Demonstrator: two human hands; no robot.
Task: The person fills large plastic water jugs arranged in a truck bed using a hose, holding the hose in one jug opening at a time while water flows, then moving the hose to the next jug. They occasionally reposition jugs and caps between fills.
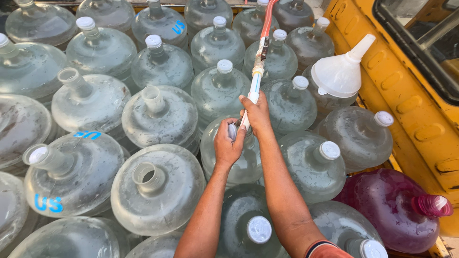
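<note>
Clenched right hand (pixel 257 112) holds the hose nozzle (pixel 248 107) at the jug's neck (pixel 237 131), left hand (pixel 228 145) gripping that neck; a slip toward 12 o'clock could spill water over neighbouring capped jugs (pixel 217 88).

Middle: a big bottle (pixel 239 157) sits among many others — bottles on every side.
Hands: the left hand (pixel 228 143) is on the bottle's neck, and the right hand (pixel 256 113) is just behind it, touching a hose (pixel 257 71).
Hose: it runs from the back down to the bottle's mouth.
Right: a funnel (pixel 340 71) lies tipped on a bottle, and a truck wall (pixel 406 81) stands beside it.
Front right: a tilted bottle (pixel 392 210) — near the wall.
Left: open bottles (pixel 153 186) stand in rows.
</note>
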